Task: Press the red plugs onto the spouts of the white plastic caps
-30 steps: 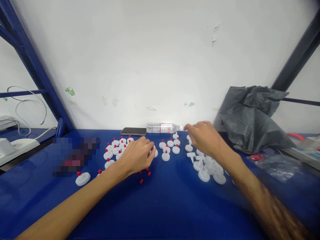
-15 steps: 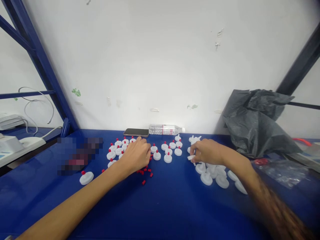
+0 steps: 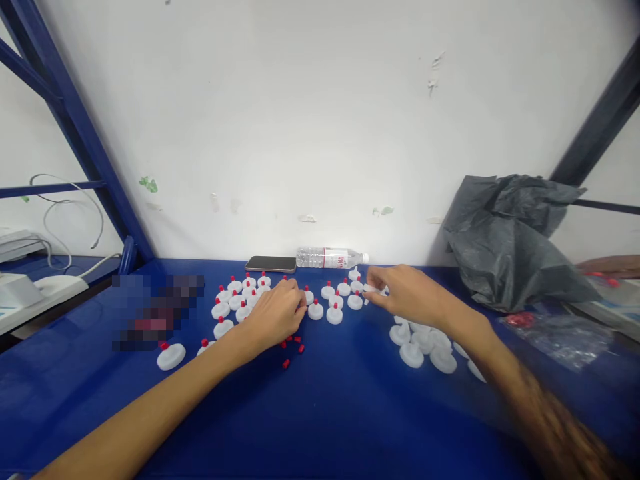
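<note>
Fingers of the right hand (image 3: 410,293) pinched nearly together, thumb against forefinger, on a small white piece (image 3: 376,289); its shape mostly hidden by the grip; a narrow white end shows below the fingertips; the hand is above the table (image 3: 320,413), just right of the middle group of discs; fingers of the left hand (image 3: 280,308) bent downward, bunched close, back of the hand to the camera; cannot tell whether they have hold of anything; loose red caps (image 3: 286,363) lie on the table just below that hand, a few apart from the rest; white discs (image 3: 221,311) with red caps on top crowd the table to the left of it, one set apart nearest the left forearm; a further group of red-capped discs (image 3: 335,315) stands between the two hands; at the back of that group, one plain disc (image 3: 354,274), spout up, bare of red; plain white discs (image 3: 411,355) heaped below the right hand and partly behind the right forearm, some tilted on others; phone (image 3: 271,264) flat near the wall (image 3: 320,133); bottle (image 3: 330,258) on its side just beside it; dark bag (image 3: 510,247) slumped at right, clear bag (image 3: 565,341) in front of it; at the right edge, part of another person's arm (image 3: 613,266), blurred.
</note>
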`<state>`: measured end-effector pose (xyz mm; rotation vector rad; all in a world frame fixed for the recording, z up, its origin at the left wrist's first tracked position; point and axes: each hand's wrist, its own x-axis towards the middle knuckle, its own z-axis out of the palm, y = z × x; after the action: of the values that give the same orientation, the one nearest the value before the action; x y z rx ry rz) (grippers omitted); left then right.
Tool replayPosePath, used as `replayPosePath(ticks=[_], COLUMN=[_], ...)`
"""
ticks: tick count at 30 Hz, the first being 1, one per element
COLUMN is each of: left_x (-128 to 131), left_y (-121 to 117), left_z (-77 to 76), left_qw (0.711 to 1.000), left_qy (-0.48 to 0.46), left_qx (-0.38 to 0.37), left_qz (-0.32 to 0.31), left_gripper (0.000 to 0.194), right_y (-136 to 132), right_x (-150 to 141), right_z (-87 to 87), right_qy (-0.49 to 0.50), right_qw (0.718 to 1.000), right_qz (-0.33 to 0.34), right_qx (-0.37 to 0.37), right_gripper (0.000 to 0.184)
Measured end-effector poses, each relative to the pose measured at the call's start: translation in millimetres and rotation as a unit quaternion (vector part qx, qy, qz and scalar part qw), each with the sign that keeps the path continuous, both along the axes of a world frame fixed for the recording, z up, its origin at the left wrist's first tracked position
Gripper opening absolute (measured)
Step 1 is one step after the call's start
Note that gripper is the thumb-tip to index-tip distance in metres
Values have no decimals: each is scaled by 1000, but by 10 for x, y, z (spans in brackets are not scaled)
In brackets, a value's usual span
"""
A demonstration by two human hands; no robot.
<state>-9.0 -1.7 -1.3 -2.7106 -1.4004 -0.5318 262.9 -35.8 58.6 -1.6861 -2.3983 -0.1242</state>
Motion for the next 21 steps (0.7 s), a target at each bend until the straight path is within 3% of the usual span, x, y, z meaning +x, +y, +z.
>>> replayPosePath(ticks=[6,15,21], left_x=[-14,-30,-17], left_y=[7,37,30], left_z=[41,37,34], left_qw=[999,999,1000], left_qy=[33,35,7], left_qx=[-17,-31,-18], left_qz=[0,-3,-6], left_gripper=[22,20,20], right_y=[-27,-7,-43], right_x=[-50,-91,-144], right_z=[19,-61,-22], right_qy=[40,35,54], right_qw=[997,996,995], right_qz=[4,-11,-16], right_qx=[60,81,79], right_gripper=[23,20,19])
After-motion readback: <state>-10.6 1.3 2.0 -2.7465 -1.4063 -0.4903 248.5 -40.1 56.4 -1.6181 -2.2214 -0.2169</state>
